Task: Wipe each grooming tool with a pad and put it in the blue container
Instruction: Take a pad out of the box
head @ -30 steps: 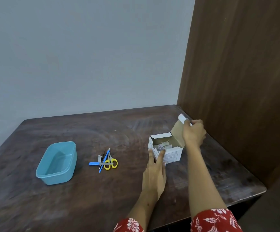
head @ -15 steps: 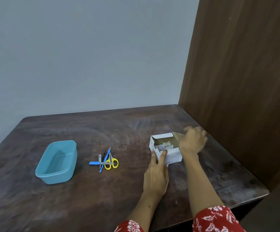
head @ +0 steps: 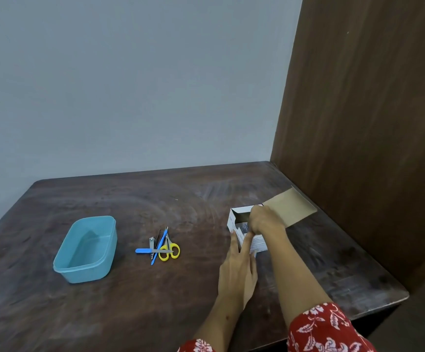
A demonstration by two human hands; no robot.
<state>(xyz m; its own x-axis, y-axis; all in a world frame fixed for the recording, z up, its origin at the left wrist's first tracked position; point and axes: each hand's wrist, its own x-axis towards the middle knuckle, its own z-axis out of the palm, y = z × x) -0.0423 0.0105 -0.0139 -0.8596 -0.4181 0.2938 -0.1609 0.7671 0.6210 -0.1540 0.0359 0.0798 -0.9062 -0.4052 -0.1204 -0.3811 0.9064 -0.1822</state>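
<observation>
A small white cardboard box [head: 234,219] of pads stands on the dark table, its brown lid flap [head: 288,208] folded back flat to the right. My left hand [head: 239,268] presses against the box's near side and steadies it. My right hand [head: 263,221] reaches into the open box from above; its fingertips are hidden inside. A pile of grooming tools [head: 160,246] lies mid-table: yellow-handled scissors, a nail clipper, a blue-handled file and a thin blue tool. The empty blue container [head: 87,248] sits at the left.
The dark wooden table [head: 155,301] ends at a front edge near my arms. A grey wall stands behind it. A tall brown wooden panel [head: 371,123] closes off the right side, right beside the box.
My right hand let go of the raised lid flap, which now lies folded back, and moved down into the open box. My left hand stayed on the box.
</observation>
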